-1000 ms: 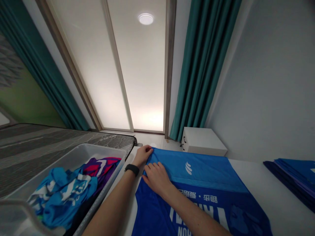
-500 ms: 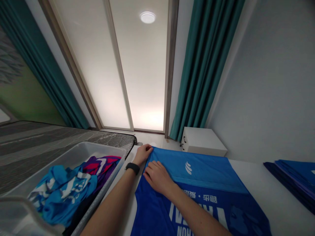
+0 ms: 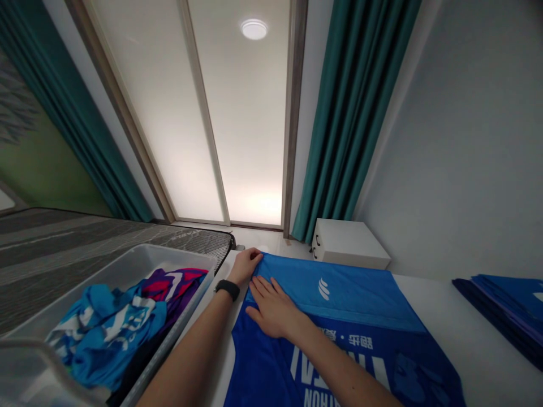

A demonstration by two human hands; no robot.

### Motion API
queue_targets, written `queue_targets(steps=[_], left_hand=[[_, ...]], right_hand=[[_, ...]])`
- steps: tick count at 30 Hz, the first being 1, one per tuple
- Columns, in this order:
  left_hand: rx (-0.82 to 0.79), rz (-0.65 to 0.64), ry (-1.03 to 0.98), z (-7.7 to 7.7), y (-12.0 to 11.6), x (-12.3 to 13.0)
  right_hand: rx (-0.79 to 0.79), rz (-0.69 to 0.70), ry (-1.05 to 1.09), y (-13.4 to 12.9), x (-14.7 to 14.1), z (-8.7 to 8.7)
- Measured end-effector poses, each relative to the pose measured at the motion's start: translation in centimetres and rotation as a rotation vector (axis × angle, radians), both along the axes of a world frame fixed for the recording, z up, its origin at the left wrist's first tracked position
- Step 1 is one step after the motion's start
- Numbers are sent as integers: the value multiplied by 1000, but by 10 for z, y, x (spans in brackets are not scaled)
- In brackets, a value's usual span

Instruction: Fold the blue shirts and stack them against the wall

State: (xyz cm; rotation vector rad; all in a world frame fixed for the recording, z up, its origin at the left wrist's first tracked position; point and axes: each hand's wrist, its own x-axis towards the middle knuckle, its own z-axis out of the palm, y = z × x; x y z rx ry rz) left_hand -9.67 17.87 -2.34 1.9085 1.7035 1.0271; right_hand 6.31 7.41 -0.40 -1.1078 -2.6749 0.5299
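A blue sports shirt [image 3: 360, 277] with white lettering and a white wing-like logo lies spread on a white table [image 3: 428, 299]. At the shirt's far left corner, my left hand [image 3: 248, 264] has its fingertips pinched on the fabric; a black band circles that wrist. My right hand [image 3: 274, 308] rests flat on the shirt just nearer to me, fingers stretched out and thumb apart. The shirt's near part runs out of view below, and my right forearm covers some of the lettering.
Left of the table stands a clear plastic bin [image 3: 169, 254] holding crumpled blue and purple-red clothes [image 3: 123, 322]. Behind it is a grey striped mattress [image 3: 85, 243]. Folded dark blue garments [image 3: 504, 305] are stacked at the right. A white drawer cabinet [image 3: 352, 243] stands beyond the table.
My right hand's fingers have spread and flattened on the shirt, with the thumb moving away from them. My left hand stays at the corner.
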Motion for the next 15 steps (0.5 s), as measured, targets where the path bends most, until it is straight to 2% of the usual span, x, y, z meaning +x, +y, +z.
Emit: queue_targets(steps=[5, 15], left_hand=[[-6, 8, 4, 2, -2, 1], [-1, 12, -4, -1, 1, 2]], right_hand=[[-41, 50, 17, -8, -4, 6], [-69, 84, 16, -8, -3, 3]])
